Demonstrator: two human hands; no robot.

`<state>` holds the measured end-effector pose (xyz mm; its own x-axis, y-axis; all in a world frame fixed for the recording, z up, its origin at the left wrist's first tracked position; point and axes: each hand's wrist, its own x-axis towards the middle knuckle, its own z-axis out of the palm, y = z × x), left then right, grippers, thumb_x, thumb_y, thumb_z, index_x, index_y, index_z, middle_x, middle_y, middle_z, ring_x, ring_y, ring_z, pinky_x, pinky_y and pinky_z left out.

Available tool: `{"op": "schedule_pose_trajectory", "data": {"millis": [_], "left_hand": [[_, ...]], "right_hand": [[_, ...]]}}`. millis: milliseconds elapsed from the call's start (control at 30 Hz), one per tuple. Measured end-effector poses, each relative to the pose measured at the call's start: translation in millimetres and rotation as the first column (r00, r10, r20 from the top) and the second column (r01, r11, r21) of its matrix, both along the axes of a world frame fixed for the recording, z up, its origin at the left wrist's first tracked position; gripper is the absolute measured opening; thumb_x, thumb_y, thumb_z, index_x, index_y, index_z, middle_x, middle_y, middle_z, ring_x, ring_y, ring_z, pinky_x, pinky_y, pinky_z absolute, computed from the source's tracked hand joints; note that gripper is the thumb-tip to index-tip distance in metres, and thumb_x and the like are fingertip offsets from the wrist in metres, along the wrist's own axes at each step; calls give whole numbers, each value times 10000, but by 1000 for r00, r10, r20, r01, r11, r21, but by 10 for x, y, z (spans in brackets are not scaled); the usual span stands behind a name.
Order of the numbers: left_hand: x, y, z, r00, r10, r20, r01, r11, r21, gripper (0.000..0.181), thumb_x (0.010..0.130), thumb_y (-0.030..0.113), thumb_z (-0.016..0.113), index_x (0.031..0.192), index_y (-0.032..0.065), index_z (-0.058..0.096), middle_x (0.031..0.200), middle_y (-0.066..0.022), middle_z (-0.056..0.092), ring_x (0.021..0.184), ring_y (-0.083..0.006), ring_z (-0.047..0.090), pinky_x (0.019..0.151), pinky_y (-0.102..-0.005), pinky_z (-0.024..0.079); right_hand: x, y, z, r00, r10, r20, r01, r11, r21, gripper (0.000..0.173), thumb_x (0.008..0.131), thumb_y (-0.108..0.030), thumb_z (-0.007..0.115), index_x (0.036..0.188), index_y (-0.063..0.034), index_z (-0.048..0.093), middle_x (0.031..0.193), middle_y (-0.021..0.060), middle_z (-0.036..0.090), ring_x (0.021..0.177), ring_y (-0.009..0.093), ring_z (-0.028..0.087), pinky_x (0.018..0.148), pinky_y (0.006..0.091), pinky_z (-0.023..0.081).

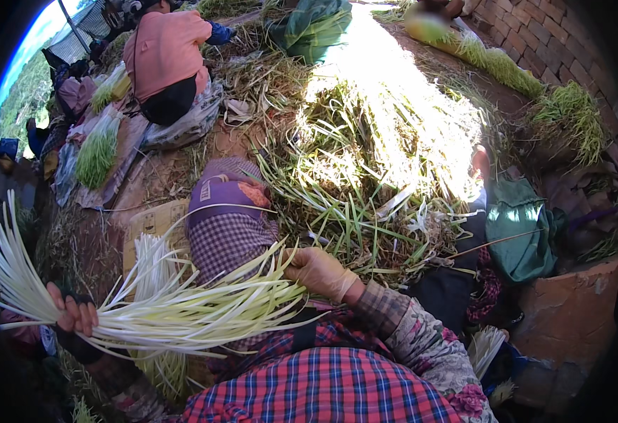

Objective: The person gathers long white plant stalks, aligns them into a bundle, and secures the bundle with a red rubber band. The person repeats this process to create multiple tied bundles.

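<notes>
My left hand [76, 315], in a dark fingerless glove, grips a bunch of long pale stalks [203, 317] that look like blanched garlic chives. White ends fan out to the left; yellow-green tips spread across my lap to the right. At those tips is my right hand [319, 272] in a thin pale glove, its thumb and fingers pinched on a few leaves. What lies inside the pinch is partly hidden. Beneath the bunch, a second bundle of white stalks [153, 264] rests on a piece of printed cardboard [168, 218] to my left.
Ahead lies a large heap of leaf trimmings [351, 185], partly in glaring sun. A person in a pink top [163, 50] sits at the upper left beside a green bundle [98, 156]. Green cloth [520, 227] and a brown slab [570, 312] are at right, below a brick wall [547, 37].
</notes>
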<state>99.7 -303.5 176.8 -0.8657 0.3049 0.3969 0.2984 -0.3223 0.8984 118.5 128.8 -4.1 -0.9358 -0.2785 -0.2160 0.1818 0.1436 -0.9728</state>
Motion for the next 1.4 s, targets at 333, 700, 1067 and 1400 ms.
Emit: {"op": "schedule_pose_trajectory", "data": {"millis": [333, 700, 1067, 1400], "left_hand": [[-6, 47, 0, 999, -32, -19, 32, 999, -15, 233, 928, 84, 530, 985, 107, 305, 576, -2, 364, 417, -125, 427, 513, -306, 423], [-273, 754, 878, 922, -263, -283, 257, 965, -61, 287, 899, 88, 585, 974, 130, 311, 529, 24, 432, 397, -110, 473, 541, -282, 464], [-719, 2351, 1289, 592, -708, -385, 708, 685, -170, 293, 837, 53, 602, 950, 136, 345, 530, 26, 508, 440, -119, 552, 586, -303, 506], [-44, 535, -94, 941, -334, 55, 324, 935, 146, 241, 912, 54, 512, 987, 122, 294, 606, -19, 397, 458, -185, 466, 614, -399, 447]], "right_hand": [[-57, 43, 336, 994, 17, -106, 7, 973, 229, 243, 775, -245, 687, 848, -14, 670, 691, 133, 642, 623, 209, 609, 605, 314, 478], [-100, 221, -771, 986, -12, 166, -73, 864, 498, 262, 770, -260, 653, 914, -42, 674, 903, 183, 670, 890, 336, 645, 797, 385, 498], [-65, 804, -768, 996, -86, 3, 69, 819, 569, 316, 804, -310, 644, 1020, -81, 669, 960, 169, 670, 916, 321, 636, 797, 376, 491], [-99, 809, -898, 990, -97, 106, 35, 876, 482, 319, 795, -287, 686, 1016, -58, 663, 910, 147, 675, 883, 304, 637, 787, 366, 484]]}}
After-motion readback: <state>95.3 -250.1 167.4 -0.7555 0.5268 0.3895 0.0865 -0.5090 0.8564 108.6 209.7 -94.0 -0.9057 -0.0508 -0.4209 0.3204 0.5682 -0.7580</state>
